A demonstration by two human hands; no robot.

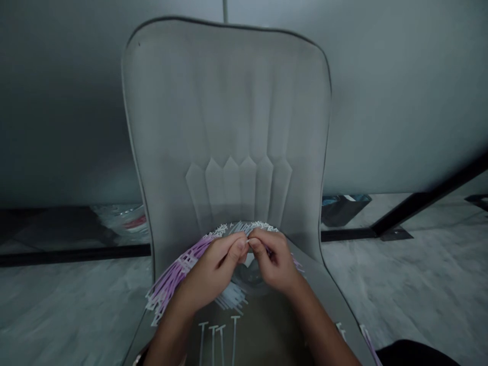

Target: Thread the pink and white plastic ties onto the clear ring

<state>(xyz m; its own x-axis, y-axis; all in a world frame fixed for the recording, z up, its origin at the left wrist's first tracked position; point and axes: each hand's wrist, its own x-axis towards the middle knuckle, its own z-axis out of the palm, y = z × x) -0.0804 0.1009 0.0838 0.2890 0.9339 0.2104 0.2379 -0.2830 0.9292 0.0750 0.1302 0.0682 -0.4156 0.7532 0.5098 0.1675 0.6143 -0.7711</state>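
From where I stand, the left hand and the right hand meet over the seat of a grey padded chair, thumbs and fingertips pinched nearly closed. Between them shows a sliver of a small pale piece; both grips seem to have hold of it. Around it lie a fan of purple sticks beside the left wrist, a bunch of pale blue sticks below the hands, and a few loose T-ended sticks nearer the person.

I'd judge the piece very light, thin and a little springy, perhaps smooth enough to slip, and easily creased or snapped at a narrow spot. A fingertip pinch close to its ends ought to suit it better than a hard squeeze in the middle.

Most of the piece is covered by the fingers, so I can't tell its full shape. Something clear and rounded under the hands is too dim to name, and the loose sticks run out of view at the bottom
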